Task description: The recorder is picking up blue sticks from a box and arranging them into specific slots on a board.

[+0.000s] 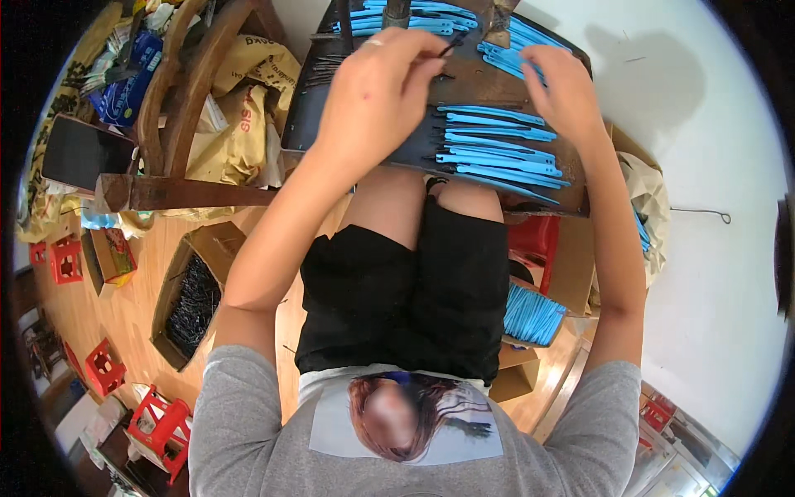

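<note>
My left hand [373, 99] is over the left part of a dark tray [489, 83], thumb and fingers pinched round a small thin black piece [452, 45]. My right hand [563, 93] curls at the tray's right side, its thumb and fingertips round the end of a flat blue plastic strip. More blue strips [515, 51] lie beneath and beyond those fingers. Nearest me on the tray is a row of blue strips [501, 157] with black ends. Thin dark pieces [327, 70] lie left of my left wrist, and another blue bunch [414, 16] lies at the far edge.
An upright metal post [397, 12] stands at the tray's far side. Cardboard boxes on the floor hold black pieces [195, 306] at left and blue sticks [532, 315] at right. A wooden chair frame [190, 190] and yellow-brown bags [240, 132] crowd the left; a white wall [704, 273] bounds the right.
</note>
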A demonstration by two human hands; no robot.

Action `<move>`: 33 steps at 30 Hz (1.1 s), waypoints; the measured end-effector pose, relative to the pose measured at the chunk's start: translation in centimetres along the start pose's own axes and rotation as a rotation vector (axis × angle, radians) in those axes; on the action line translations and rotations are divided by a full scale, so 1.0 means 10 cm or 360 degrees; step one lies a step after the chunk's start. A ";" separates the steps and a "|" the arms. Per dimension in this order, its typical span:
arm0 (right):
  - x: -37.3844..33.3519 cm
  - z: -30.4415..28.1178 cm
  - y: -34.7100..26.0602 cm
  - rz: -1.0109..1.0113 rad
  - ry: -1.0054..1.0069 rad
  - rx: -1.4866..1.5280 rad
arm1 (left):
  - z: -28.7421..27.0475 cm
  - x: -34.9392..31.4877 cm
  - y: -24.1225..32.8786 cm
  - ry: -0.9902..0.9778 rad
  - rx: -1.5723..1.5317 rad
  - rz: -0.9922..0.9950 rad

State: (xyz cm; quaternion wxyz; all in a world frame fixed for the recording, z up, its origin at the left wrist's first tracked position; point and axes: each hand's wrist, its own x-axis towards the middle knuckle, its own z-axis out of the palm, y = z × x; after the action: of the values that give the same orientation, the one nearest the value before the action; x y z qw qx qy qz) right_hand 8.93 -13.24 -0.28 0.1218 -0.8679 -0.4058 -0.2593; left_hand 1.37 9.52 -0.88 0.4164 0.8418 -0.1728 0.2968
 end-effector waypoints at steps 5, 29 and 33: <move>0.04 -0.18 -0.34 0.0814 -0.0136 0.0684 | 0.26 0.09 -0.12 0.0122 -0.0425 -0.0078; 0.16 -0.09 -0.58 0.0628 0.0118 0.1000 | 0.30 0.08 -0.08 0.0216 -0.0505 -0.0001; 0.21 -0.18 -0.57 0.0641 -0.0070 0.0934 | 0.32 0.10 -0.11 0.0255 -0.0500 0.0023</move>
State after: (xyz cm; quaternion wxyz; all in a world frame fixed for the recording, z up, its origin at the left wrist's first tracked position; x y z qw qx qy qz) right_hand 5.04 -9.01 2.42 0.4059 -0.8639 -0.2862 -0.0837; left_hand 3.84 7.56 -2.46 0.5532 0.7387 -0.1893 0.3353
